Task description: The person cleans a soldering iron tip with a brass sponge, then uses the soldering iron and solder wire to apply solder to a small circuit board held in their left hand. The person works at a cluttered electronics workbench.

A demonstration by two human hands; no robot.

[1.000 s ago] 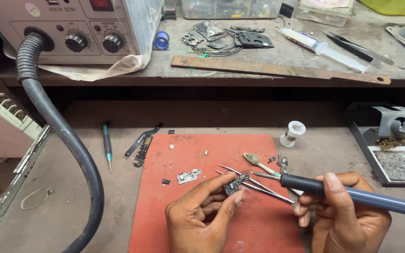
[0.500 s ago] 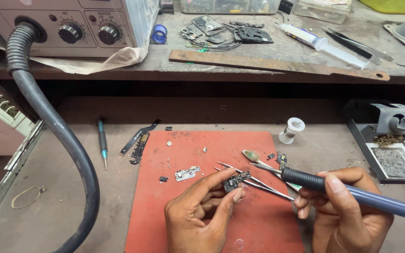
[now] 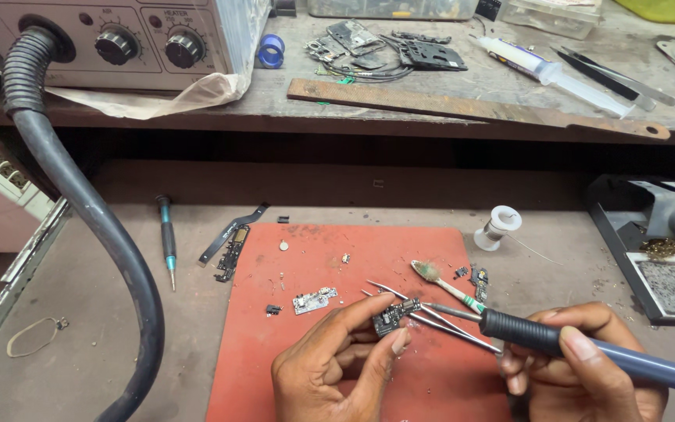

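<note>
I see the left hand [image 3: 337, 367] pinching a small dark circuit board [image 3: 394, 316] between thumb and fingertips, low on the red work mat [image 3: 330, 258]. Right hand [image 3: 580, 375] is closed around a soldering iron [image 3: 587, 349], dark grip and blue handle, its tip at the board's right edge; a pair of tweezers [image 3: 431, 312] sits in the same hand, prongs running up to the board. How the tweezers are gripped is hidden under the fingers. Both wrists are cut off by the bottom edge. On the mat: a pale small board piece [image 3: 314, 300], a toothbrush [image 3: 447, 285] with dirty bristles, scattered tiny chips I can't identify. Left of the mat lie a flex strip part [image 3: 232, 242] and a teal-handled screwdriver [image 3: 167, 238]. A solder spool [image 3: 499, 227] stands just past the mat's upper right corner. Far right, a black stand tray [image 3: 669, 285] holds a grey sponge pad and brassy wool; its right side is cut off. On the upper shelf: a beige rework station [image 3: 119, 39] with two knobs and printed panel labels, thick black hose [image 3: 87, 219] curving down, a blue tape ring [image 3: 271, 51], a long file [image 3: 470, 109], a syringe [image 3: 548, 70], a heap of phone parts [image 3: 384, 47]. Clear plastic boxes at the top edge are cropped, contents unreadable.
</note>
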